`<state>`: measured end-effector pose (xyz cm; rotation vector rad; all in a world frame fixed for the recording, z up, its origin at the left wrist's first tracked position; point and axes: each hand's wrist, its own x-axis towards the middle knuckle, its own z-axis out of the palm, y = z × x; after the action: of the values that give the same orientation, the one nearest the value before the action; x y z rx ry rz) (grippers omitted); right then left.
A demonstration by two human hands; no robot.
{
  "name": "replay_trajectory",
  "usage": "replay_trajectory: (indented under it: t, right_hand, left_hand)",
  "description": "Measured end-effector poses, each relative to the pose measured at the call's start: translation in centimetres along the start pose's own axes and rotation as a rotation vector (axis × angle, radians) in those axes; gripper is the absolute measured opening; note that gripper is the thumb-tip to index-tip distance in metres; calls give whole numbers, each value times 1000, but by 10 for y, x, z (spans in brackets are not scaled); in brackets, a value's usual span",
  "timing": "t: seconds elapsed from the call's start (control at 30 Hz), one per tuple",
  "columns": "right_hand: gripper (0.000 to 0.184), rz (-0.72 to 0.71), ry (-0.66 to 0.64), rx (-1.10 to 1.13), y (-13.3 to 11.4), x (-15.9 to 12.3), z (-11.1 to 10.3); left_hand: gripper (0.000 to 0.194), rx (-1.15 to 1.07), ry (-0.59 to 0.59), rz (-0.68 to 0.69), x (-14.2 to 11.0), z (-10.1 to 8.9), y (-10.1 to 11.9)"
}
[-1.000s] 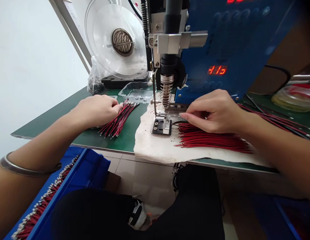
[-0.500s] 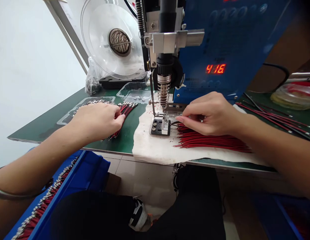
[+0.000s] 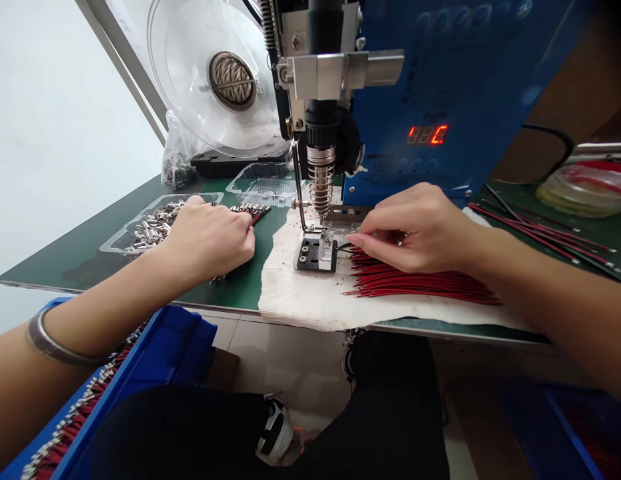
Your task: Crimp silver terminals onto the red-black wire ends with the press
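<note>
My left hand [image 3: 213, 235] is closed, back towards me, over a bundle of red and black wires with metal ends [image 3: 257, 215]. Its fingertips are hidden, so what they hold does not show. Thumb and finger of my right hand [image 3: 410, 230] pinch a thin dark wire [image 3: 344, 247] beside a small black holding fixture [image 3: 315, 255]. Directly above the fixture is the tip of a soldering machine's spring-wrapped head [image 3: 321, 177]. Under my right hand lies a row of red wires [image 3: 420, 283] on a whitish cloth [image 3: 300, 303].
A clear tray of small metal parts [image 3: 153, 230] lies beside my left hand, with another clear plastic tray [image 3: 263, 187] behind. The blue machine box [image 3: 440, 80] stands at the back. More wires [image 3: 545, 233] lie right. A blue bin [image 3: 175, 340] sits below the table edge.
My left hand has shifted slightly, baring more of the metal parts and covering more of the wire bundle. The red display no longer reads 416. My right hand keeps its pinch.
</note>
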<state>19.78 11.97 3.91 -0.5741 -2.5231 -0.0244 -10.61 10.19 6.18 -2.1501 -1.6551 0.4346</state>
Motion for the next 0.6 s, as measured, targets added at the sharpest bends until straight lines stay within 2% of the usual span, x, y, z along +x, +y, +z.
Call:
replay_trajectory:
  t: [0.3,0.6]
  right_hand:
    - [41,31,-39,-11,0,1,0]
    - [40,27,-34,2,0,0,0]
  left_hand:
    - [43,-91,48,-19,5,4,2]
    - [56,-16,-15,-47,6,5,-1]
